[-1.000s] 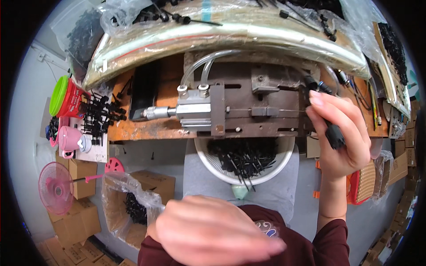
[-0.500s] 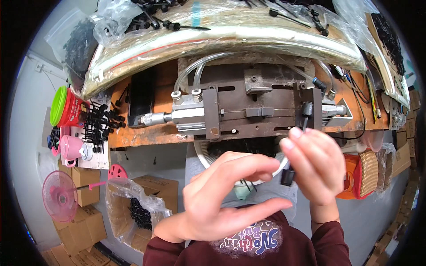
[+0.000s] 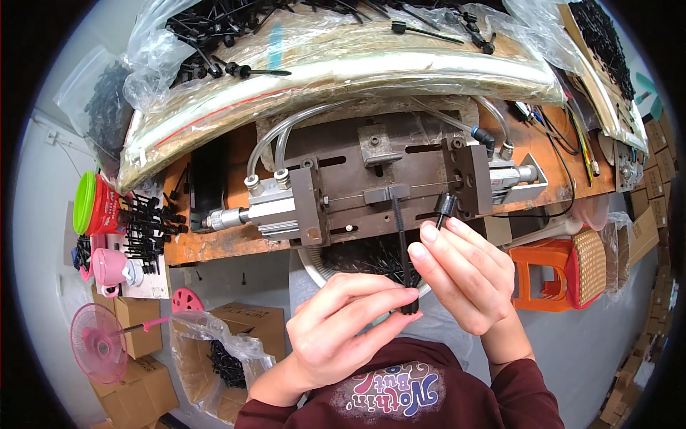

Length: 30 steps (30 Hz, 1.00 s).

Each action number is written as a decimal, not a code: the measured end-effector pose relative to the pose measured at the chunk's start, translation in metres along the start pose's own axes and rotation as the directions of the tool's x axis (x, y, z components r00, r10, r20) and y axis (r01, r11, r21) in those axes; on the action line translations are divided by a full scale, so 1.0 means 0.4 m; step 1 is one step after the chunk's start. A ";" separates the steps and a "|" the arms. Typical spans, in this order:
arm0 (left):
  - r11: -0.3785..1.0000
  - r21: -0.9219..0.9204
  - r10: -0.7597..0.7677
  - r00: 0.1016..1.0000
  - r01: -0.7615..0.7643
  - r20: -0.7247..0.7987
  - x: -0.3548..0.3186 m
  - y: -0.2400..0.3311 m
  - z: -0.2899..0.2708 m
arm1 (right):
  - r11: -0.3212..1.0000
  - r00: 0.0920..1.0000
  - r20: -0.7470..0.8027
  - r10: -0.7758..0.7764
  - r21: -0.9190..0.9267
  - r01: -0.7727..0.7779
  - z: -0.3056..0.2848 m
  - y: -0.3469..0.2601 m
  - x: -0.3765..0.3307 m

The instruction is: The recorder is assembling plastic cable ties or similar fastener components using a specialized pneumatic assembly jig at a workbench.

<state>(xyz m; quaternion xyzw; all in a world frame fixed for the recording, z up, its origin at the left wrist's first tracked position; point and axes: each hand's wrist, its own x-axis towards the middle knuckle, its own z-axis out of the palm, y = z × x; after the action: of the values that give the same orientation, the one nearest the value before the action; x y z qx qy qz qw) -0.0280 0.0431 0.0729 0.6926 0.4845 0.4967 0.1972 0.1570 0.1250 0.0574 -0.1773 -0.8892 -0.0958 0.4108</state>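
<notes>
My left hand pinches the lower, thicker end of a black wand. The wand stands nearly upright, and its slender, brush-like tip reaches the small block at the middle of the metal fixture. In my right hand the fingertips grip a black capped rod. Its wide cap points up, while the fingers hide its lower part. Both hands are close together in front of the fixture plate. Beneath them, a white-rimmed tub of black pieces is partly covered.
Air cylinders with clear hoses flank the fixture on the wooden bench. A plastic-wrapped ledge behind carries more black wands. Several wands lie beside a pink cup at left. An orange stool stands right; a lined carton sits lower left.
My left hand, empty and spread before, now pinches a wand against the fixture's middle block. The right hand has shifted left with a capped rod. The whole view has shifted slightly.
</notes>
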 end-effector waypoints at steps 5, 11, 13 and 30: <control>0.997 0.062 0.040 0.999 -0.041 0.025 -0.009 0.005 -0.001 | 0.999 1.000 -0.001 0.027 -0.039 -0.027 -0.006 0.001 -0.001; 0.992 0.049 0.111 0.993 -0.113 0.050 -0.014 -0.002 -0.008 | 0.960 0.964 -0.086 0.250 0.148 -0.236 -0.011 0.020 -0.003; 0.994 0.079 0.074 0.996 -0.078 0.055 -0.022 0.002 -0.008 | 0.829 0.872 -0.096 0.480 0.375 -0.415 -0.004 0.008 0.005; 0.997 0.005 0.079 0.987 -0.081 0.143 -0.049 -0.006 -0.015 | -0.501 0.436 0.811 0.389 0.584 -0.639 -0.023 0.012 0.036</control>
<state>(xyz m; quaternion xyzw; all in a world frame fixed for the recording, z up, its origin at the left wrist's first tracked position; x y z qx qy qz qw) -0.0350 0.0259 0.0638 0.7464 0.4437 0.4506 0.2075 0.1567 0.1299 0.0744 -0.2771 -0.4472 0.7981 0.2938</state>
